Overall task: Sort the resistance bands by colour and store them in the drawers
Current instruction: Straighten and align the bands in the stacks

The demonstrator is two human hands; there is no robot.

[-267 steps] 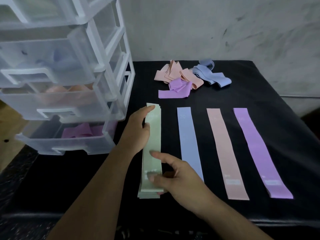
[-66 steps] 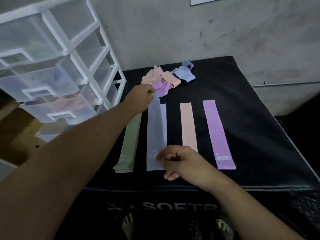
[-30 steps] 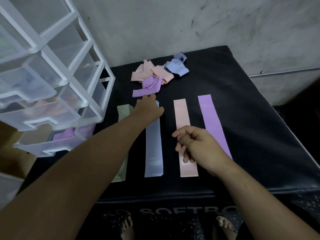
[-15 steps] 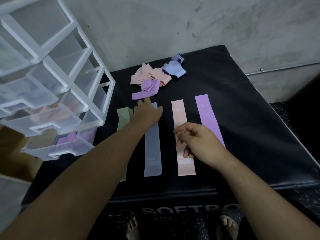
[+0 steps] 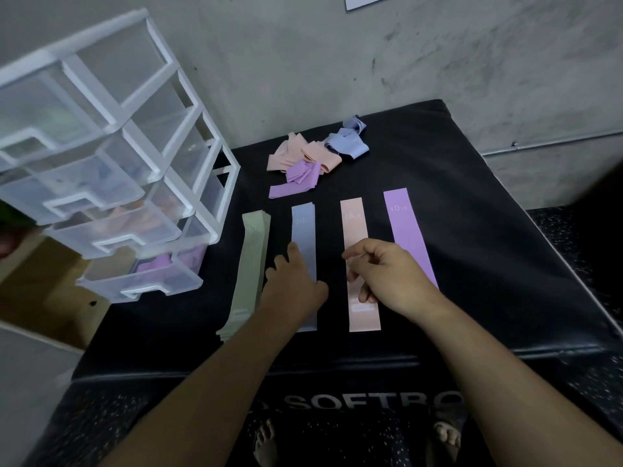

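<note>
Starting at the left edge, what stands there?
— A translucent plastic drawer unit with a white frame, its drawers pulled out. The lowest holds purple bands and juts toward a flat stack of sage-green resistance bands just beside it.
— And the hands?
— The left hand lies on a long pale-blue resistance band, fingers straight and flat, pressing it to the black padded tabletop. The right hand hangs over a peach resistance band, fingers loosely curled, gripping nothing I can make out.
— Room between the strips?
— Narrow black lanes separate green, blue, peach and the lilac resistance band farthest right. All four stop short of the front edge.
— Anything at the back?
— A loose heap of peach, lilac and blue bands near the wall, apart from the rows' far ends. A broad stretch of tabletop lies between the lilac strip and the right edge.
</note>
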